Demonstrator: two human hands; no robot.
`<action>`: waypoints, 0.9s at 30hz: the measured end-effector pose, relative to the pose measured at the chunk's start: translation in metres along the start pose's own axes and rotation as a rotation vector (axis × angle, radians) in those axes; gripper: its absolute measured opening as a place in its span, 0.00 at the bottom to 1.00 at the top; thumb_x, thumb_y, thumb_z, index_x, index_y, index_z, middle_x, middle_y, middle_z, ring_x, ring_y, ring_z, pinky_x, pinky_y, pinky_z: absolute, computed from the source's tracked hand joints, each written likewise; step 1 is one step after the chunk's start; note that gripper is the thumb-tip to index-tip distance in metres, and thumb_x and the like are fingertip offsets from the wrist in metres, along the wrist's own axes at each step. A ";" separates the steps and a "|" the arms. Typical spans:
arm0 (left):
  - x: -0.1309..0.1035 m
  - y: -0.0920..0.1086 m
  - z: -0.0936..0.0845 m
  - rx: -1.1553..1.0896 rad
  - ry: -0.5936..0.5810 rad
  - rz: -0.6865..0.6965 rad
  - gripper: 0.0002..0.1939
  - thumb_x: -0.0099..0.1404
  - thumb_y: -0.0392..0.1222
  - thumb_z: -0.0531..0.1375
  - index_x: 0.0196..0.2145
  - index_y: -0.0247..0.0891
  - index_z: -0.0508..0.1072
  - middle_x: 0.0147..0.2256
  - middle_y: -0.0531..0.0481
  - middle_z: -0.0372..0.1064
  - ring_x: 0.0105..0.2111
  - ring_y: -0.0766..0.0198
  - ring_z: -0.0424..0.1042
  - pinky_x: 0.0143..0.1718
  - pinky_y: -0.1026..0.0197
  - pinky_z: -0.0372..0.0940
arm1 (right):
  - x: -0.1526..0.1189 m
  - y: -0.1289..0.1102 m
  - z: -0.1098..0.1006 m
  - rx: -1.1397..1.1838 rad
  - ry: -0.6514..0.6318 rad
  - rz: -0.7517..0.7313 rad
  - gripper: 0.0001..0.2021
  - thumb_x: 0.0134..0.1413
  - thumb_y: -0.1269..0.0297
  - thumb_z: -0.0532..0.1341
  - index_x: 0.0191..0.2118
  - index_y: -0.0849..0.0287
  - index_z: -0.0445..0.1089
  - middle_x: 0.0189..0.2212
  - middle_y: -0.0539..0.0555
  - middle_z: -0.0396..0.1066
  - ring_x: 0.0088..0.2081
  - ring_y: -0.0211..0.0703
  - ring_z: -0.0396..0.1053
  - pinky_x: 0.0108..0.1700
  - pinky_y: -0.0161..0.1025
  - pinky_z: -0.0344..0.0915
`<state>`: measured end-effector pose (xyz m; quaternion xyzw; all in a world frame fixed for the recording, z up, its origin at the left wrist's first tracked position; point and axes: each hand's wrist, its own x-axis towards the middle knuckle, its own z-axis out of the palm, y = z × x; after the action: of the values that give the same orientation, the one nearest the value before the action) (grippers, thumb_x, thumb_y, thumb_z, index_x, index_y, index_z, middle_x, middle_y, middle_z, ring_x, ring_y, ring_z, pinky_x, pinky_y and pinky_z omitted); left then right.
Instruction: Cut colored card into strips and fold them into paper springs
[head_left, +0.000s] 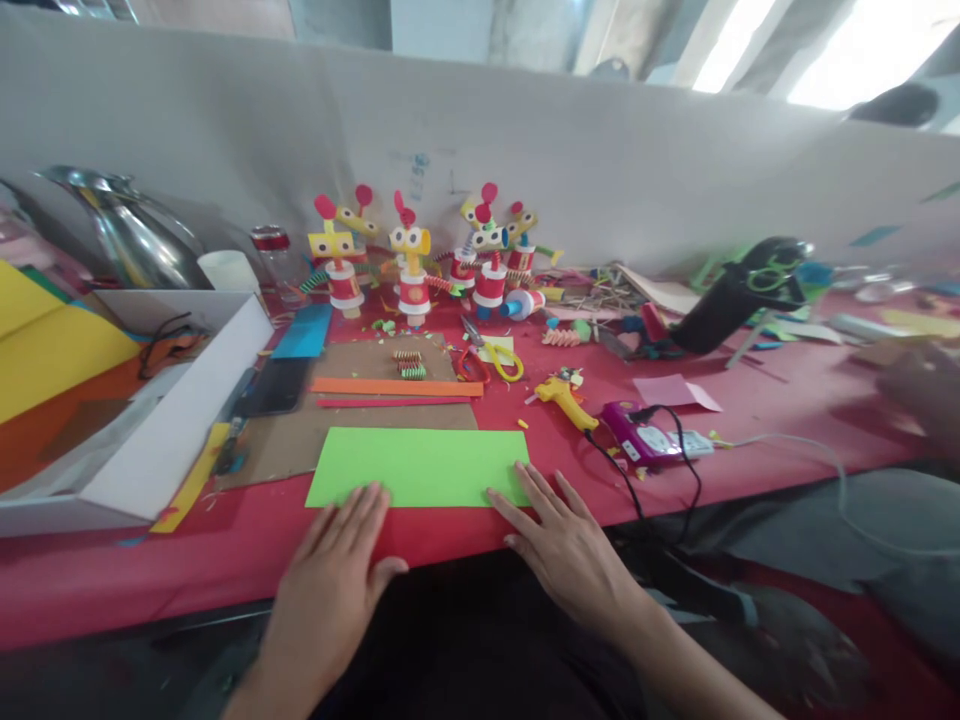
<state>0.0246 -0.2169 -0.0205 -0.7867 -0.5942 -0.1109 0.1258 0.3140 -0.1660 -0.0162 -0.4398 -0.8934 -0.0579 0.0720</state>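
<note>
A bright green paper sheet lies flat at the front of the red table, partly over brown cardboard. On its lower left edge rest the fingertips of my left hand, palm down, thumb out to the side. My right hand lies palm down with fingers spread, its fingertips on the sheet's lower right corner. Neither hand grips anything. Just behind the sheet are an orange strip and a thin red strip on the cardboard, with small folded paper springs beyond them.
Right of the sheet are a yellow glue gun and a purple power strip with cables. Scissors lie behind. A white box stands left. Several paper figures line the back. Another person's blurred hand is far right.
</note>
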 end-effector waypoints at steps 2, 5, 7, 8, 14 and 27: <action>0.000 -0.024 -0.012 0.070 -0.044 -0.223 0.26 0.69 0.56 0.48 0.49 0.35 0.75 0.49 0.40 0.74 0.44 0.50 0.75 0.45 0.50 0.67 | 0.000 0.002 0.003 0.007 0.006 -0.006 0.24 0.65 0.62 0.54 0.65 0.47 0.56 0.63 0.63 0.57 0.66 0.56 0.49 0.62 0.61 0.53; 0.029 -0.038 -0.020 0.034 -0.108 -0.234 0.20 0.69 0.44 0.48 0.36 0.37 0.79 0.39 0.40 0.78 0.39 0.50 0.75 0.45 0.49 0.65 | -0.002 0.003 0.008 0.011 0.036 -0.010 0.25 0.65 0.63 0.54 0.65 0.47 0.55 0.64 0.62 0.57 0.67 0.56 0.48 0.62 0.60 0.52; 0.062 -0.033 -0.015 -0.099 -0.042 -0.102 0.17 0.68 0.38 0.49 0.47 0.35 0.75 0.51 0.40 0.71 0.52 0.52 0.68 0.53 0.51 0.61 | -0.003 0.004 0.012 0.012 0.069 -0.017 0.25 0.64 0.64 0.54 0.65 0.47 0.54 0.64 0.61 0.55 0.67 0.55 0.47 0.63 0.60 0.51; 0.079 -0.029 -0.011 -0.153 -0.053 -0.052 0.17 0.68 0.36 0.50 0.50 0.34 0.72 0.55 0.39 0.68 0.55 0.52 0.64 0.55 0.51 0.59 | -0.003 0.005 0.013 0.012 0.085 -0.023 0.25 0.64 0.63 0.55 0.65 0.47 0.54 0.65 0.61 0.55 0.67 0.55 0.47 0.63 0.59 0.51; 0.149 -0.017 -0.001 -0.359 -0.363 -0.023 0.21 0.51 0.42 0.68 0.42 0.35 0.73 0.45 0.38 0.70 0.49 0.44 0.65 0.49 0.46 0.60 | -0.005 0.011 0.019 -0.002 0.144 -0.054 0.26 0.64 0.61 0.55 0.66 0.45 0.53 0.65 0.59 0.54 0.67 0.54 0.49 0.63 0.58 0.53; 0.172 -0.081 -0.010 -1.532 -0.133 -0.497 0.23 0.46 0.46 0.70 0.40 0.36 0.75 0.35 0.43 0.77 0.33 0.52 0.76 0.36 0.53 0.69 | 0.061 0.019 0.009 1.226 0.313 0.502 0.37 0.58 0.47 0.58 0.68 0.50 0.45 0.62 0.63 0.58 0.60 0.53 0.62 0.55 0.53 0.66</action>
<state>-0.0074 -0.0427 0.0499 -0.5042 -0.5169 -0.4650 -0.5122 0.2916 -0.1056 -0.0138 -0.4998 -0.6147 0.4145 0.4478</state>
